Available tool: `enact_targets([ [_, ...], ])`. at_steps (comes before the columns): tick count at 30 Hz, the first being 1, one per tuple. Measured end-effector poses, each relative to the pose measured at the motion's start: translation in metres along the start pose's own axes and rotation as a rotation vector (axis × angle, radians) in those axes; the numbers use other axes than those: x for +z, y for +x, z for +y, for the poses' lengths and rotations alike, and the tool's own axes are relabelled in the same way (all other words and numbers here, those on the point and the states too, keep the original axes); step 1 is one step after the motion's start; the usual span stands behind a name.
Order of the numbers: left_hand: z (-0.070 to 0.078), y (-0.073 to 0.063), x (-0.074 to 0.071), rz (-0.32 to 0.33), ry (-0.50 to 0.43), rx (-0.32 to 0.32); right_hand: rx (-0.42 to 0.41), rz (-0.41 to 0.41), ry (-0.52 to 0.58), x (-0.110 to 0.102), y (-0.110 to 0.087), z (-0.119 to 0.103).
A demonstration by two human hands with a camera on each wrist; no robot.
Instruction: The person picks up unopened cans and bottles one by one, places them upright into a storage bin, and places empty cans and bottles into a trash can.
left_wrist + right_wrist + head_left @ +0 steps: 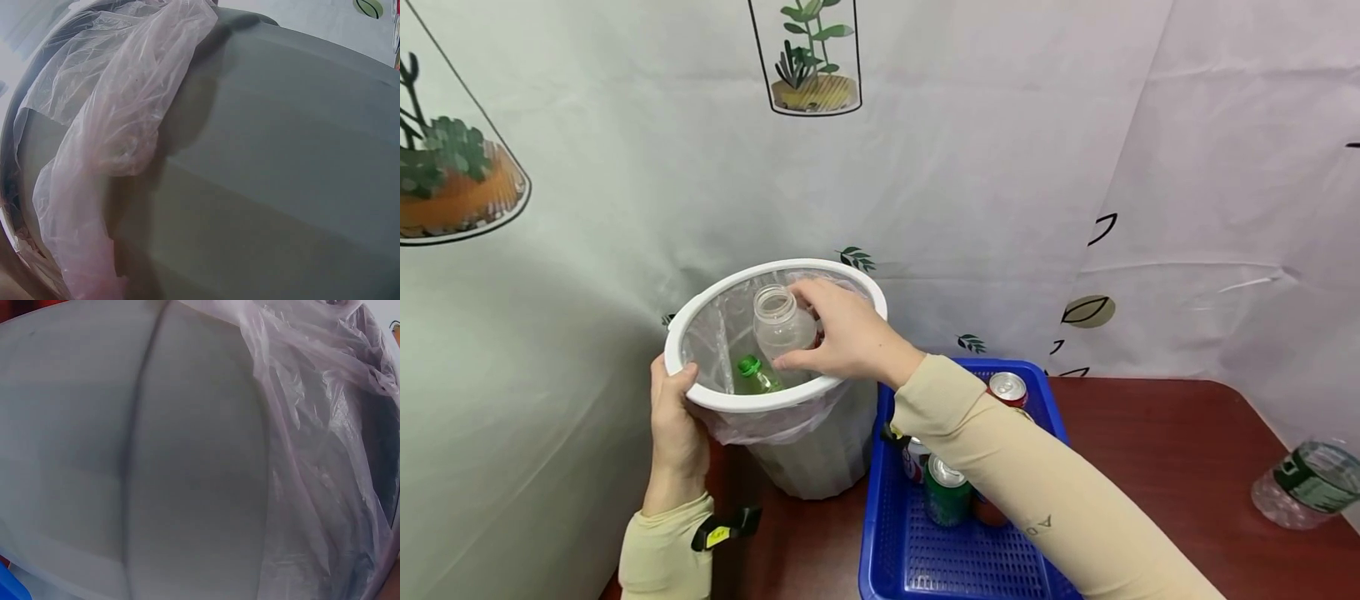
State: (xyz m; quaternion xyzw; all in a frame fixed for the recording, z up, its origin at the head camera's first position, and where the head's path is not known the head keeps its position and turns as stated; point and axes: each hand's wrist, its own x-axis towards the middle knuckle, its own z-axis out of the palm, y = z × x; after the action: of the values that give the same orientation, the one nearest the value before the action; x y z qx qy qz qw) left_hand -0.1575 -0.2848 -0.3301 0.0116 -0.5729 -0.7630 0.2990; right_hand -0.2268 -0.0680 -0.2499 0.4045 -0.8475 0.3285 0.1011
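A clear plastic bottle (781,332), its mouth uncapped, is held by my right hand (853,333) inside the top of a grey trash bin (816,458) with a white rim. My left hand (677,429) grips that rim at the left, thumb on top. Lower in the bin lies a green bottle (760,379) with a green cap. A thin translucent liner (125,106) hangs folded over the bin's outside in the left wrist view. The right wrist view shows mostly the bin's wall (194,462) and more liner; the held bottle is out of sight there.
Right of the bin stands a blue basket (891,533) with several cans, among them a green can (946,496) and a red can (1009,388), partly behind my right arm. A labelled clear bottle (1311,483) is at the far right of the brown table (1150,450). A patterned cloth (985,183) hangs behind.
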Motion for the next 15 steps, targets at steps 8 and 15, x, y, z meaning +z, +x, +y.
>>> enact_targets([
  [8,0.0002,0.0007,-0.0001,-0.003,-0.005,0.003,0.032,-0.023,-0.073,-0.0007,-0.0005,-0.0023],
  [15,0.0004,-0.0001,-0.0007,-0.002,0.004,0.002,0.092,-0.078,-0.064,-0.0007,-0.0017,-0.0028],
])
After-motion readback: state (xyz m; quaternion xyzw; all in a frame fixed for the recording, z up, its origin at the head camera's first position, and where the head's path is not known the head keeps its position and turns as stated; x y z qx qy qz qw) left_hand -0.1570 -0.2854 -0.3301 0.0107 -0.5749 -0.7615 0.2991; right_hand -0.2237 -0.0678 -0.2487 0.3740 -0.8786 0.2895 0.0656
